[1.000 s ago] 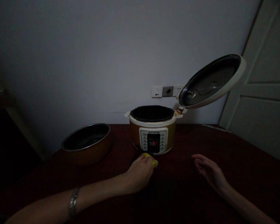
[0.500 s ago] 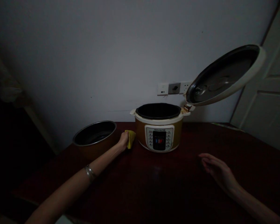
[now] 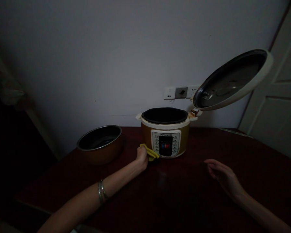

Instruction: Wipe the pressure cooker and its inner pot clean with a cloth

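Observation:
My left hand (image 3: pixel 142 156) is closed around a yellow cloth (image 3: pixel 150 153), close to the lower front left of an electric pressure cooker (image 3: pixel 147 132); I cannot tell whether the cloth touches the cooker. The cooker is gold and white with a control panel on its front, and its lid (image 3: pixel 232 79) stands raised to the right. My right hand (image 3: pixel 221 174) hovers over or rests by the table to the right of the cooker, fingers loosely curved and apart from the thumb, with nothing visible in it. A dark-lined inner pot (image 3: pixel 104 152) stands left of the cooker.
The dark red table (image 3: pixel 179 197) meets the wall behind the cooker. Wall sockets (image 3: pixel 181 93) are set just above it. A white door (image 3: pixel 281 106) is at the right, and a pale hanging cloth (image 3: pixel 8 89) at the far left.
My left hand has moved right and nearer to me with the yellow cloth, from the cooker's left side to its lower front. The right hand has hardly moved.

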Motion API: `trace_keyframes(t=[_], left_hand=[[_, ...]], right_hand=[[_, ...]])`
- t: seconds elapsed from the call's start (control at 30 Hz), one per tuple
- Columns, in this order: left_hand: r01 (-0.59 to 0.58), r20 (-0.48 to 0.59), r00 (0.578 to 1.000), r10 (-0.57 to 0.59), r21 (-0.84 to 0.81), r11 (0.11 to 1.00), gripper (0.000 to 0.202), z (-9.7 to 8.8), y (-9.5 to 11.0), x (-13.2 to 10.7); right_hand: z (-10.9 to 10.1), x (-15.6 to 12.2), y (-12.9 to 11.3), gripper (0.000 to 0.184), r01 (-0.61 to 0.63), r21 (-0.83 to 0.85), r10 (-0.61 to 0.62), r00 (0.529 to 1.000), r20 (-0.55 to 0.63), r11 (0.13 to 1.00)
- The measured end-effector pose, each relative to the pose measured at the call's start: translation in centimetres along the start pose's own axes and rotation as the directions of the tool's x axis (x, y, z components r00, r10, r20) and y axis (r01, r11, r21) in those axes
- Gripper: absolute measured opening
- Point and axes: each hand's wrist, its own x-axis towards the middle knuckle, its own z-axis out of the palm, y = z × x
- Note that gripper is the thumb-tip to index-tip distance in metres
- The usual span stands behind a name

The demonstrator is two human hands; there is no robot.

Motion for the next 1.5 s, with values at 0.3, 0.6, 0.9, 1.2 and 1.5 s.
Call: trace_keyframes(t=[0.3, 0.6, 0.9, 1.2, 1.5], left_hand=[[0.172, 0.075, 0.984, -0.161, -0.182, 0.968, 0.023, 2.3, -1.3, -4.8], [0.153, 0.079, 0.987, -0.138, -0.241, 0.958, 0.022, 3.0, -1.7, -6.7], [0.358, 0.282, 0.900, -0.334, -0.037, 0.933, 0.023, 4.6, -3.5, -10.4], [-0.219, 0.638, 0.758, 0.134, 0.056, 0.974, 0.030, 8.1, -1.2, -11.8], [-0.985, 0.270, 0.173, 0.947, 0.043, 0.168, 0.026, 5.4, 10.6, -2.1]], right_hand=[[0.2, -0.1, -0.1, 0.028, 0.001, -0.003, -0.001, 1.000, -0.019, 1.000], [0.4, -0.2, 0.0, 0.026, 0.029, -0.006, -0.029, 1.000, 0.003, 1.000], [2.6, 0.3, -2.5, 0.039, -0.143, -0.077, 0.150, 0.984, 0.099, 0.987], [5.2, -2.4, -5.7, 0.041, -0.209, 0.108, 0.175, 0.949, 0.261, 0.972], [2.0, 5.1, -8.7, 0.018, 0.106, -0.041, -0.114, 0.915, -0.387, 0.994]])
